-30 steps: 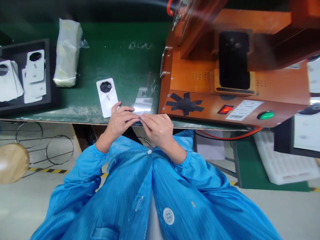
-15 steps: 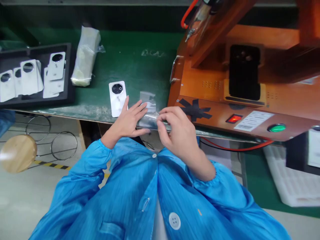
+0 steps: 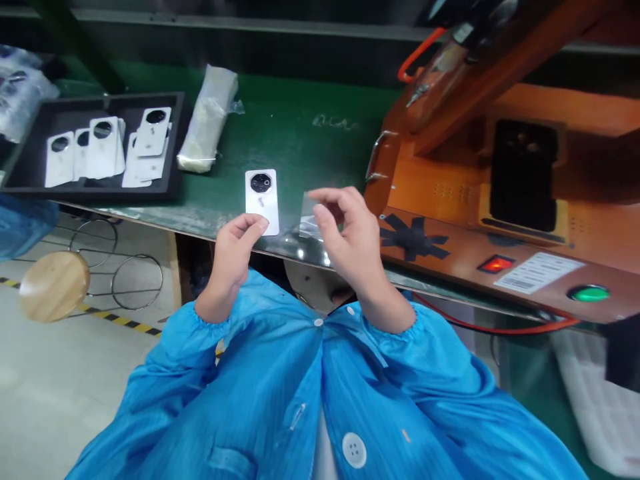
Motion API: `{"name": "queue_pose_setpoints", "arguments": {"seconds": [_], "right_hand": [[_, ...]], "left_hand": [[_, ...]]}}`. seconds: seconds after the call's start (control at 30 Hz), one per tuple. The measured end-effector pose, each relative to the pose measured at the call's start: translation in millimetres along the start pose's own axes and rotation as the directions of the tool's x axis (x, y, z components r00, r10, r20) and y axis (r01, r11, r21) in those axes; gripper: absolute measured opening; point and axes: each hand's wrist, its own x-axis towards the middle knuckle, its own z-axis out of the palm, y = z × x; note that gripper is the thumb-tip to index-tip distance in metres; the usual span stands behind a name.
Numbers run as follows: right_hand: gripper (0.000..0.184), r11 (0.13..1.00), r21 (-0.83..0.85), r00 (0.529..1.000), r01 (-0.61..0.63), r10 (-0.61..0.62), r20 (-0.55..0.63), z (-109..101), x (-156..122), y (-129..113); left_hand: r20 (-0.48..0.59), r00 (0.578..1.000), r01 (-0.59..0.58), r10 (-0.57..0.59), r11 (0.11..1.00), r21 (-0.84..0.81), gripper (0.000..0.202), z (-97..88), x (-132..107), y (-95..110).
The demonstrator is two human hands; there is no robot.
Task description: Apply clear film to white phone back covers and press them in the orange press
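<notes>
A white phone back cover [image 3: 267, 203] with a round black camera ring lies at the front of the green bench. My left hand [image 3: 235, 247] pinches its lower edge, thumb on top and the other fingers out of sight underneath. Right of the cover is a small clear plastic bag [image 3: 307, 225], flat near the bench edge. Over this bag is my right hand [image 3: 353, 237], its thumb and index finger apart and curved. The index fingertip is at the bag's upper edge; whether it touches, I cannot tell.
A black tray [image 3: 95, 189] holds several white covers at the left. Beside it lies a wrapped pale bundle [image 3: 207, 120]. An orange machine [image 3: 440, 227] with lit buttons and a dark phone-shaped fixture [image 3: 523, 177] stands right. A wooden stool [image 3: 55, 285] is below left.
My left hand has gone from lying spread beside the cover to pinching its lower edge. My right hand has moved up over the plastic bag. The view has shifted left.
</notes>
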Motion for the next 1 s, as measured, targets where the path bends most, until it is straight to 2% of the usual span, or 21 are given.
{"name": "queue_pose_setpoints", "arguments": {"seconds": [0.13,0.3,0.37,0.43,0.47,0.5,0.57,0.63,0.7,0.83,0.9,1.0], "right_hand": [[0.039,0.984,0.094,0.985,-0.150,0.141,0.100,11,3,6],[0.049,0.969,0.144,0.969,-0.201,0.175,0.177,26,5,0],[0.050,0.963,0.158,0.965,-0.217,0.188,0.182,29,7,-1],[0.046,0.969,0.121,0.967,-0.216,0.194,0.166,27,13,1],[0.043,0.977,0.074,0.972,-0.200,0.188,0.145,26,17,3],[0.040,0.984,0.014,0.977,-0.177,0.174,0.122,24,22,6],[0.033,0.985,-0.089,0.982,-0.144,0.154,0.110,22,34,12],[0.030,0.979,-0.136,0.973,-0.153,0.173,0.151,22,47,20],[0.027,0.973,-0.152,0.958,-0.176,0.204,0.199,28,57,29],[0.024,0.963,-0.184,0.935,-0.196,0.240,0.262,46,66,44],[0.023,0.962,-0.191,0.922,-0.192,0.244,0.299,54,69,51],[0.025,0.962,-0.214,0.910,-0.168,0.235,0.342,62,74,60]], "left_hand": [[-0.078,0.994,0.068,-0.080,0.987,-0.148,0.016,1.4,1,-1],[-0.092,0.992,0.061,-0.081,0.977,-0.203,0.016,7.1,-3,-10],[-0.071,0.996,0.036,-0.046,0.989,-0.144,0.021,3.7,-1,-16],[-0.044,0.996,-0.072,0.074,0.996,0.050,0.034,-5.5,4,-21],[-0.017,0.987,-0.156,0.163,0.966,0.208,0.044,-11.9,7,-24],[0.038,0.968,-0.245,0.250,0.890,0.384,0.056,-18.9,9,-27],[0.229,0.913,-0.401,0.338,0.639,0.657,0.075,-32.3,9,-36],[0.422,0.855,-0.517,0.302,0.434,0.737,0.083,-41.5,0,-48],[0.509,0.820,-0.572,0.261,0.361,0.737,0.070,-45.1,-16,-61],[0.445,0.833,-0.548,0.329,0.381,0.744,0.040,-42.3,-42,-79],[0.411,0.838,-0.539,0.360,0.429,0.724,0.037,-40.5,-46,-82],[0.388,0.856,-0.515,0.341,0.503,0.694,0.036,-39.9,-44,-82]]}}
